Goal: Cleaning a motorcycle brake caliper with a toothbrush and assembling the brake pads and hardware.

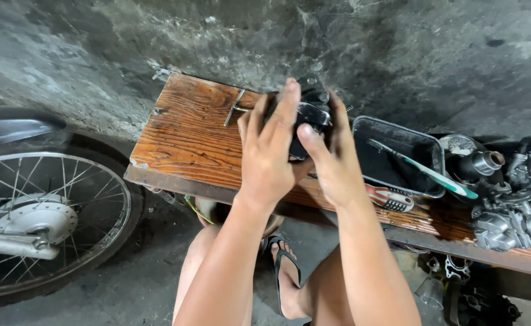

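Over a worn wooden bench (187, 136), both hands clasped a dark engine part (309, 115) between them, left hand (268, 154) in front, right hand (332, 163) behind it.

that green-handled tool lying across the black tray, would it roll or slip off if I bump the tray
The green-handled tool probably would shift: it lies slantwise over the black tray, its handle overhanging the rim. Its rounded handle looks apt to roll. It seems stiff and light.

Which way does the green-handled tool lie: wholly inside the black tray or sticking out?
Sticking out: the tool's tip is in the tray, and its handle crosses the rim.
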